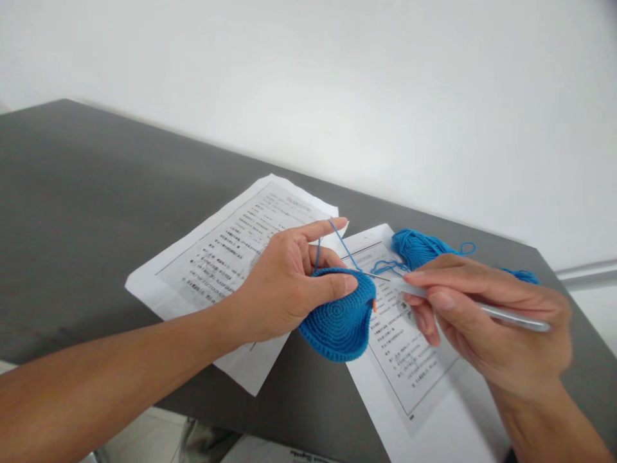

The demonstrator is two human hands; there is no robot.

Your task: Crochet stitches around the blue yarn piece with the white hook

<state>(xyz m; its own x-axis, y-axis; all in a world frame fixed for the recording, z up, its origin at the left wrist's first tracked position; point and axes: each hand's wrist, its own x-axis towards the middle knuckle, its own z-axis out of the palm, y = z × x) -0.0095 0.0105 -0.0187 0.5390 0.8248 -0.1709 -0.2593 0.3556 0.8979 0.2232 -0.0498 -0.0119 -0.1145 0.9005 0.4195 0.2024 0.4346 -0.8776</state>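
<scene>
1. Looking down from the head view, the left hand (284,283) is closed on a blue crochet piece (340,321). The thumb presses on its top edge, the lower fingers curl behind it, and the index finger is stretched out straight.
2. The crochet piece is a round, cupped disc of spiral stitches. It is held up between the two hands, above the near part of the table (87,212). A small orange marker (374,306) sits at its right rim.
3. A blue yarn strand (343,243) runs taut from the top edge of the piece up over the outstretched index finger.
4. The right hand (482,315) is clamped on a silver crochet hook (513,317). Thumb and index finger pinch the shaft, and the handle sticks out to the right past the knuckles. The thin tip points left and meets the top edge of the piece, just beside the left thumb.
5. The two hands are apart, joined only through the hook and the piece.
6. A blue yarn skein (417,247) lies on the table behind the right hand, partly hidden by it. Loose loops trail from it onto the right sheet (414,366).
7. The left sheet (216,257) lies under the left hand and the right sheet under the right hand. Both are printed, with text too small to read, and the right one runs past the near table edge.
8. A white wall (385,96) rises behind the dark grey table.
</scene>
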